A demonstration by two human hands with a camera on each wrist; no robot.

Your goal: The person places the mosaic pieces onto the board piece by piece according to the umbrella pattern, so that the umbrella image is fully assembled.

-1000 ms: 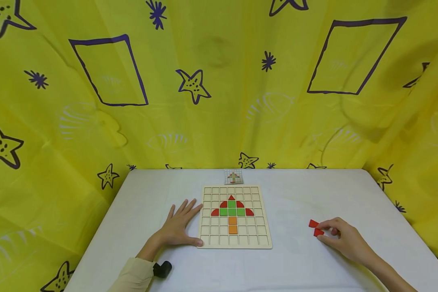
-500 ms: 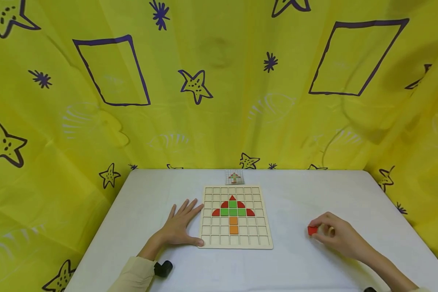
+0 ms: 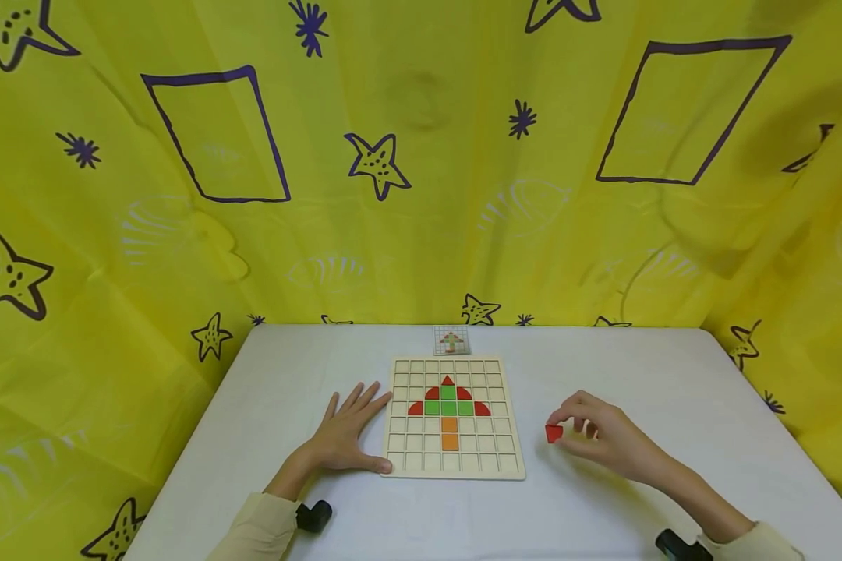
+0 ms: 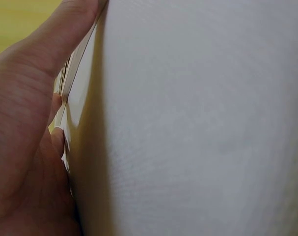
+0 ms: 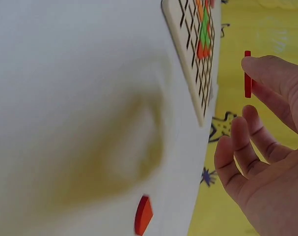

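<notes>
My right hand (image 3: 612,439) pinches a red tile (image 3: 553,433) between thumb and index finger, above the table to the right of the wooden grid board (image 3: 487,460). The right wrist view shows this red tile (image 5: 247,73) edge-on, the other fingers loosely bent. My left hand (image 3: 344,438) lies with spread fingers along the board's left side, thumb at its lower left corner. On the board, green squares (image 3: 448,407), orange squares (image 3: 450,441) and red pieces (image 3: 447,381) form an arrow-like shape.
A second red piece with a curved side (image 5: 144,215) lies on the white table, hidden by the right hand in the head view. Behind the board stands a small pattern card (image 3: 452,340). A yellow curtain (image 3: 421,234) encloses the table.
My right hand has picked up one of two red pieces and carried it left toward the board. The left hand stays put.
</notes>
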